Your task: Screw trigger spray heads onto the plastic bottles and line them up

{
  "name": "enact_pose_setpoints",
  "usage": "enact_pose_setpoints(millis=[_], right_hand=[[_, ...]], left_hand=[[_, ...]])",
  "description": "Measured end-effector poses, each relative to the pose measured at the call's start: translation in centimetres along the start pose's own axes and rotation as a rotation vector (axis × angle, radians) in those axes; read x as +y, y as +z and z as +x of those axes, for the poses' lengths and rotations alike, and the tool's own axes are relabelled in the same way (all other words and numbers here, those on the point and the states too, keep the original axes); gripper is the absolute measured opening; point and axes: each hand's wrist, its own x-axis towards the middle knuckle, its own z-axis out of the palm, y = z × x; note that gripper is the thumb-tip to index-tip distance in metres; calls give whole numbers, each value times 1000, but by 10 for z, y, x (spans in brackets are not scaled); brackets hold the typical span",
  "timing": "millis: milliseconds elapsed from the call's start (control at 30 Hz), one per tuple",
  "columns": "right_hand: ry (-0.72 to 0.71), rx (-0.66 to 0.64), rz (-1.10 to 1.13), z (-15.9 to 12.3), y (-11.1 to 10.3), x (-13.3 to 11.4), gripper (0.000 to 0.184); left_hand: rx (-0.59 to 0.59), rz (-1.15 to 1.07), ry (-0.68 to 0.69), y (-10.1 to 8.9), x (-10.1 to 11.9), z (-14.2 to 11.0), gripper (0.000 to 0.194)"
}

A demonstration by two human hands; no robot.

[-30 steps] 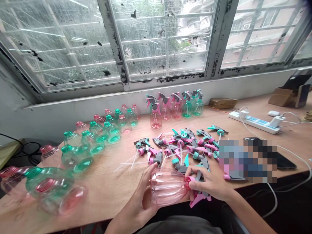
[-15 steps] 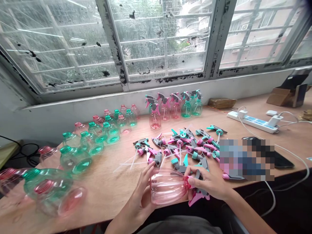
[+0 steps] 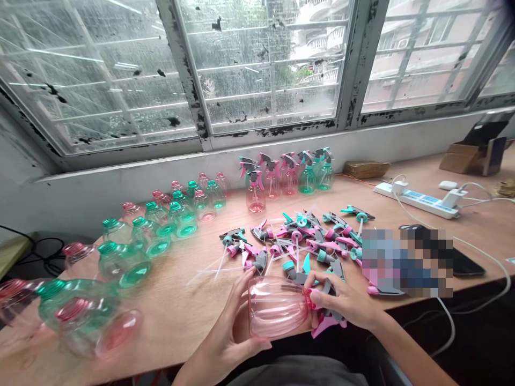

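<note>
A clear pink spray bottle [image 3: 277, 308] lies sideways between my hands, its base to the left and its neck to the right. My left hand [image 3: 231, 321] spans the base, with the fingers along the upper edge and the thumb along the lower edge. At the neck, my right hand [image 3: 341, 300] pinches the pink collar [image 3: 309, 298] with thumb and fingers. Part of a grey and pink trigger head [image 3: 328, 321] shows under and behind that hand. Beyond the bottle lies a pile of loose pink, teal and grey trigger sprayers [image 3: 298, 236] with thin tubes.
Several open pink and green bottles [image 3: 147, 236] stand in rows on the left. Bottles with sprayers fitted [image 3: 289, 174] stand by the window wall. To the right are a white power strip [image 3: 418, 201], cables, a dark phone [image 3: 466, 262] and a partly blurred patch.
My left thumb has come out to the near lower side of the bottle and stretched along it. The bottle and my right hand have barely moved.
</note>
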Motion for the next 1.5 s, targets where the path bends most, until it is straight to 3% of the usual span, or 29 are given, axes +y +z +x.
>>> enact_pose_setpoints(millis=[167,367,567,833,1033,1133,1200,1300,1500], right_hand=[[-37,7,-55,0,-2,0,34],[-7,1,-41,0,-2,4,33],[-12,21,-111,1,-4,8,36],[-28,52,-215,-1,-9,2,40],[50,43,36,2,-2,3,46],[60,75,114,-5,8,-3,51],[6,130,59,-13,15,-8,47],[-187,236,-272,-22,23,-10,42],[-746,292,-794,-11,38,-1,45]], left_hand=[[-40,1,16,1,-2,-1,77],[19,51,39,-3,-10,-4,116],[5,89,-24,-3,-1,-2,94],[-30,0,43,-1,-6,-2,91],[-134,-156,34,5,2,3,94],[-120,-106,44,3,-1,0,94],[-60,8,75,1,-6,-4,95],[7,116,115,-4,-13,-9,109],[83,-139,60,-4,-8,-7,108]])
